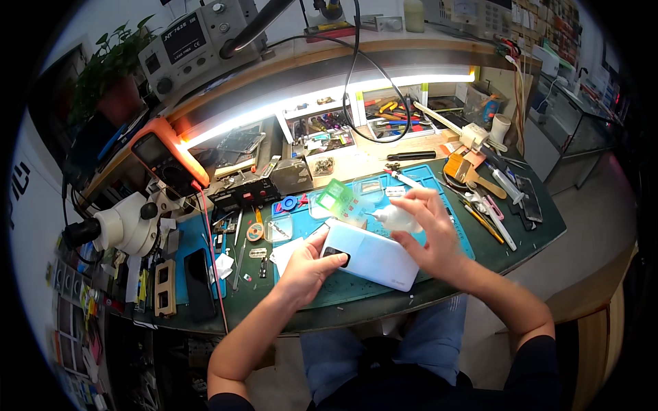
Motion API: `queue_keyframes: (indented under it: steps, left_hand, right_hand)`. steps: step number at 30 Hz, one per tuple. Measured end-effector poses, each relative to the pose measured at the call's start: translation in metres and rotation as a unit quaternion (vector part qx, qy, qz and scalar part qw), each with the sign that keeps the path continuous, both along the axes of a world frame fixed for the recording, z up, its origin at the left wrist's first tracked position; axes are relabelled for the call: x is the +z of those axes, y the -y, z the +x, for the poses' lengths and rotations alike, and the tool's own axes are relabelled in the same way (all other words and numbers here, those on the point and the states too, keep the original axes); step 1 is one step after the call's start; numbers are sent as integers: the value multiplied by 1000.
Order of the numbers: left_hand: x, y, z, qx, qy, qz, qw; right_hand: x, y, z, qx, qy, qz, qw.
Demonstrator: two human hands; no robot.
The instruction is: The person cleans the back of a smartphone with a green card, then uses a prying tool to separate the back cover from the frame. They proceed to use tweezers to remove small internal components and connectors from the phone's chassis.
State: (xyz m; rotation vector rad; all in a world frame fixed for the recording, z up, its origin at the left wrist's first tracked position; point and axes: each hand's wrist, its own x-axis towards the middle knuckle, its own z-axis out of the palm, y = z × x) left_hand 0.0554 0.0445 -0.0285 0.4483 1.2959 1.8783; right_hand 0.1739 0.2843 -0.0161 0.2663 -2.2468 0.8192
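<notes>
Pale blue phone [378, 259], back up, slanted over the teal mat [322, 292], left hand [305, 269] clamped on its camera end, green card [337, 198] just beyond, white bottle [396, 218] pinched in right hand [437, 236] near the phone's far edge, brush [471, 173], syringe [506, 183] farther right.

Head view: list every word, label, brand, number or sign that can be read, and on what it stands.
I don't copy printed wording, only locate it.
Grey unit: pale lettering on its dark panel, legible.
Wall: large dark characters, unclear.
Phone: small mark near one corner of its back, too small to read.
Green card: printing too blurred to read.
Multimeter: dial markings too small.
</notes>
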Motion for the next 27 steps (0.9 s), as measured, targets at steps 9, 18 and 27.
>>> queue_keyframes:
  steps: [9,18,27]
  left_hand:
    - [-13,3,-19,-39,9,-30,999]
    - [-13,4,-17,-48,25,9,999]
    - [-22,7,-22,-48,40,32,998]
  right_hand:
    - [26,-9,-27,-22,-37,212,976]
    - [44,-3,-31,6,-19,264,964]
    - [62,0,-29,17,-4,298,954]
